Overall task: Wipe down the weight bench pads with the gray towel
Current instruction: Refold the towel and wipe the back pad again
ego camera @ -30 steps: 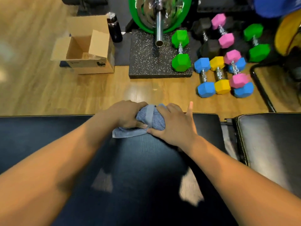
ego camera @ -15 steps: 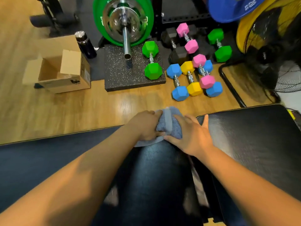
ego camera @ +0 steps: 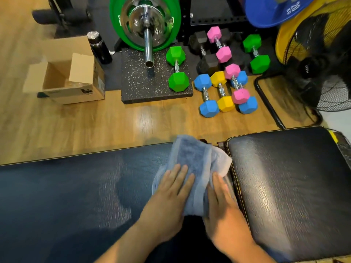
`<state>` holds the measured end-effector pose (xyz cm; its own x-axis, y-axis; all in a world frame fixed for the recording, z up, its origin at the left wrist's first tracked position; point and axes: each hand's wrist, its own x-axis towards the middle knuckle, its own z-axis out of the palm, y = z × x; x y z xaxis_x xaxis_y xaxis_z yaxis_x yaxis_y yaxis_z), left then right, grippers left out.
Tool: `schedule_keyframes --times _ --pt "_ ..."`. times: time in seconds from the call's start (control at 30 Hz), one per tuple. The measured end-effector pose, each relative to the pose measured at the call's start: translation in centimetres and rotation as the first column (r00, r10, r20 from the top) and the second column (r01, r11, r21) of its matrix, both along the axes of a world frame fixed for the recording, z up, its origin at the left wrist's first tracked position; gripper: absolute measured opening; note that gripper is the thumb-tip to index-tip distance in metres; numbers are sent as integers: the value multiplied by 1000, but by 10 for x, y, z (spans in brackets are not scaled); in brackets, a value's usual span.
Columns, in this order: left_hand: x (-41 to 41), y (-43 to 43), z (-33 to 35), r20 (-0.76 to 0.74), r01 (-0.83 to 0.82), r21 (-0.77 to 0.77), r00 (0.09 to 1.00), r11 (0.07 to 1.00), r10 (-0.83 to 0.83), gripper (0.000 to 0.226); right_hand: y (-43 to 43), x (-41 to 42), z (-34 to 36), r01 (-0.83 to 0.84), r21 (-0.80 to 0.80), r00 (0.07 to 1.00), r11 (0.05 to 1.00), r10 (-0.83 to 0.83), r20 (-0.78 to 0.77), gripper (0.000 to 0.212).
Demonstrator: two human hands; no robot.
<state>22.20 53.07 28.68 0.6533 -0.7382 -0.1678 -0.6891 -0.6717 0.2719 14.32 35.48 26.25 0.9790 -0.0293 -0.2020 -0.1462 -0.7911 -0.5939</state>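
Observation:
The gray towel (ego camera: 191,158) lies spread over the right end of the long black bench pad (ego camera: 76,186), reaching the gap beside the shorter black pad (ego camera: 288,177). My left hand (ego camera: 171,194) presses flat on the towel's left part, fingers apart. Flat on the towel's right edge, close to the gap between the pads, is my right hand (ego camera: 222,202). Both palms hold the cloth down against the pad. The image is slightly blurred around the hands.
On the wooden floor beyond the bench stand an open cardboard box (ego camera: 66,80), a black bottle (ego camera: 99,47), a barbell with a green plate (ego camera: 145,23) on a rubber mat, and several coloured dumbbells (ego camera: 220,92). A black fan (ego camera: 319,63) stands at right.
The towel was bunched between both hands at the pad's far edge; now it is spread flat with both palms pressing on it, drawn nearer to me. The camera has shifted to the right.

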Motion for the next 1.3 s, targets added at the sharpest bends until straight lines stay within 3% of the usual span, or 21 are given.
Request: schedule_keyframes --times 0.13,0.2,0.3,0.5,0.67,0.83,0.97,1.17,1.3 --pt "76 -33 -16 -35 -32 147 999 989 38 85 -12 70 4 -11 -81 1000 997 10 -7 73" --pt "118 -55 -21 -27 -17 222 999 975 24 91 -25 114 7 6 -107 1000 994 -9 -27 73" --pt "133 -59 -21 -76 -23 162 997 987 35 80 -34 130 10 14 -52 1000 999 -15 -26 66" --pt "26 -35 2 -108 -26 114 993 993 38 84 -18 30 2 113 19 990 993 -111 -83 71" --pt "-53 -10 -5 -77 94 -14 992 995 -95 74 8 -66 1 94 -141 992 985 -106 -75 71" --pt "-88 51 -16 -97 78 -163 991 984 -94 78 53 -104 8 -36 -264 999 964 40 9 68" --pt "-102 118 -17 -103 54 -227 992 972 -79 60 110 -109 18 -147 -319 988 936 154 -2 83" --pt "-90 216 -13 -113 16 -110 993 994 -29 90 190 -79 19 -329 -351 942 877 331 -56 85" --pt "-88 274 -13 -160 -65 -105 986 992 47 95 246 -64 22 -412 -352 909 841 408 -88 90"
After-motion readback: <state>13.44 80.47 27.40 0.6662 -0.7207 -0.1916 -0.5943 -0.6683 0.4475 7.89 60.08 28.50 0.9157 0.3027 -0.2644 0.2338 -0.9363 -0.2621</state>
